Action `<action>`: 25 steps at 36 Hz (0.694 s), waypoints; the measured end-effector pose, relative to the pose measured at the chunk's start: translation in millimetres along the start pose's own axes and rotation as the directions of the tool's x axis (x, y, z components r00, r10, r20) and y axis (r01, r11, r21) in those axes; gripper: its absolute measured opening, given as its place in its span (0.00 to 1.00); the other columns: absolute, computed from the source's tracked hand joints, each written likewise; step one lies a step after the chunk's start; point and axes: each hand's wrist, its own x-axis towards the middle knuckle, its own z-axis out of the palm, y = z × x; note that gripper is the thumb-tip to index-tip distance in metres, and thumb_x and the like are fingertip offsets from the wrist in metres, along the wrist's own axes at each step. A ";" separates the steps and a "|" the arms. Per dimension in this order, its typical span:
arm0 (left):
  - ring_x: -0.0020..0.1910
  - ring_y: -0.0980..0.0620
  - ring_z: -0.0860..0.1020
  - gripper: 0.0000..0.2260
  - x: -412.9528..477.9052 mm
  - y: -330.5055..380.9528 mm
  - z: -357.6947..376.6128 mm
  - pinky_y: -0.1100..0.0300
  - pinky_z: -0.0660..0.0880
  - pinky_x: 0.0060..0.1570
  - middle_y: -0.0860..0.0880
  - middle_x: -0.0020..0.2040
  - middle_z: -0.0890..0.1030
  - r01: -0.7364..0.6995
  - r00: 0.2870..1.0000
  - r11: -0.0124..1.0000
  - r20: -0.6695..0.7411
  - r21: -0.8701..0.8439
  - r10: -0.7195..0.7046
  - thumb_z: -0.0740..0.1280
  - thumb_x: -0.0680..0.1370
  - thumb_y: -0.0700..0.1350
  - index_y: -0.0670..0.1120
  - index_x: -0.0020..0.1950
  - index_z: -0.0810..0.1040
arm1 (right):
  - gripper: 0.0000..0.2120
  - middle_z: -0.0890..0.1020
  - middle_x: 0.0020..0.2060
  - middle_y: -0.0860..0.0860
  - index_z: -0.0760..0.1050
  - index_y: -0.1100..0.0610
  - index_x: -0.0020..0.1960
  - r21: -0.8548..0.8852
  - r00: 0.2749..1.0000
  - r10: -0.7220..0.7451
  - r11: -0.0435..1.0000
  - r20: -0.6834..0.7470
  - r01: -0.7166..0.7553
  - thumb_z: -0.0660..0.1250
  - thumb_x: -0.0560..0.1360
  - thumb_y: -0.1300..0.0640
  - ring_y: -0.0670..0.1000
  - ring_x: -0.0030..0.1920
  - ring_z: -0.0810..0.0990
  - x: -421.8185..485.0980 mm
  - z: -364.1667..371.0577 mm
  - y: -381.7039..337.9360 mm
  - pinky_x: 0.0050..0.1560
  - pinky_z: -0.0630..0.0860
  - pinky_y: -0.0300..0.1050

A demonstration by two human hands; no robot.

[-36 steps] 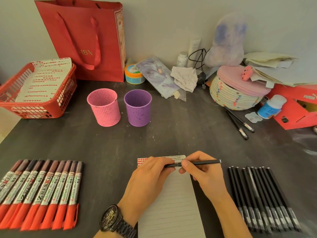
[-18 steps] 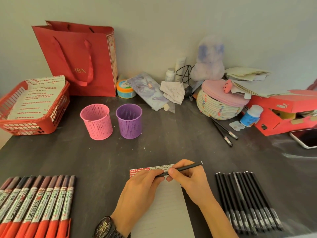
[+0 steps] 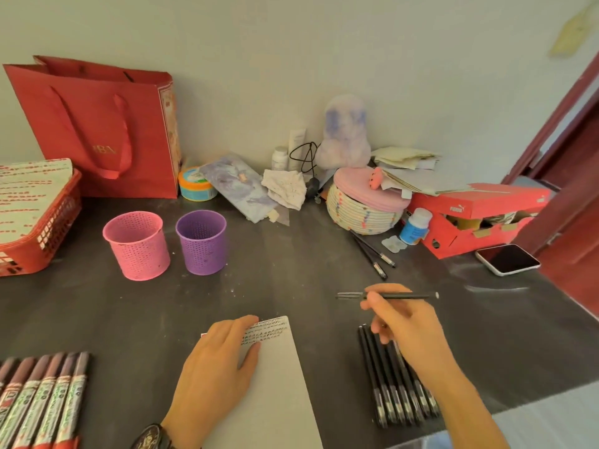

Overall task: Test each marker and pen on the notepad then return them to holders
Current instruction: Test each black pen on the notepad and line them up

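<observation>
table (image 3: pixel 291 273) holding all | notepad (image 3: pixel 278 384) lying front-centre | markers (image 3: pixel 42 403) lying in a row front-left | black pens (image 3: pixel 389 396) lying in a row front-right | pink cup (image 3: pixel 136 246), purple cup (image 3: pixel 201 243) standing just beside each other | red basket (image 3: pixel 42 234) sitting far left, red bag (image 3: pixel 97 124) standing behind | woven basket (image 3: pixel 359 218), shoebox (image 3: pixel 479 202), phone (image 3: pixel 507 259) sitting right | two loose pens (image 3: pixel 372 254) lying near woven basket

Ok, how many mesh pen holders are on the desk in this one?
2. The pink holder stands left of centre, the purple holder close beside it on its right, both upright beyond the notepad. None appears hidden.
</observation>
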 end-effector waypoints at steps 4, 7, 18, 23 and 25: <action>0.55 0.57 0.76 0.18 -0.8 -1.3 0.0 0.58 0.76 0.48 0.60 0.55 0.79 0.030 0.999 1.000 0.017 -0.004 -0.030 0.73 0.75 0.49 0.56 0.63 0.76 | 0.09 0.83 0.43 0.52 0.81 0.53 0.48 -0.109 0.988 0.144 0.983 -0.052 -0.149 0.67 0.78 0.49 0.47 0.41 0.86 6.0 -62.4 -7.3 0.37 0.83 0.42; 0.56 0.57 0.75 0.17 -0.3 -2.3 0.5 0.58 0.76 0.49 0.60 0.56 0.79 0.025 0.999 1.000 0.029 0.000 -0.025 0.72 0.75 0.49 0.56 0.64 0.75 | 0.19 0.85 0.41 0.53 0.79 0.58 0.52 -0.340 0.967 0.255 0.909 -0.006 -0.242 0.68 0.74 0.43 0.49 0.44 0.87 9.6 -102.4 -3.5 0.43 0.85 0.46; 0.58 0.54 0.77 0.17 0.7 0.4 -3.5 0.53 0.77 0.52 0.56 0.58 0.80 0.038 0.997 0.999 0.068 0.012 -0.039 0.70 0.77 0.48 0.53 0.65 0.75 | 0.13 0.85 0.30 0.52 0.72 0.51 0.52 -0.772 0.869 0.495 0.546 -0.016 -0.325 0.75 0.75 0.50 0.46 0.28 0.82 10.4 -136.6 30.3 0.31 0.78 0.38; 0.58 0.54 0.76 0.17 0.3 1.5 -4.8 0.54 0.77 0.52 0.57 0.57 0.80 0.031 0.998 0.999 0.062 0.009 -0.032 0.70 0.77 0.48 0.52 0.65 0.76 | 0.10 0.86 0.35 0.50 0.75 0.47 0.52 -0.776 0.883 0.469 0.550 -0.020 -0.309 0.74 0.75 0.50 0.48 0.33 0.85 6.5 -130.9 38.2 0.36 0.82 0.42; 0.58 0.54 0.76 0.16 0.6 2.1 -5.6 0.55 0.77 0.52 0.57 0.58 0.79 0.035 0.997 0.999 0.072 0.007 -0.036 0.69 0.77 0.49 0.52 0.65 0.75 | 0.09 0.86 0.37 0.49 0.75 0.46 0.52 -0.779 0.890 0.455 0.550 -0.022 -0.300 0.73 0.76 0.51 0.47 0.33 0.85 6.0 -130.5 39.2 0.37 0.83 0.43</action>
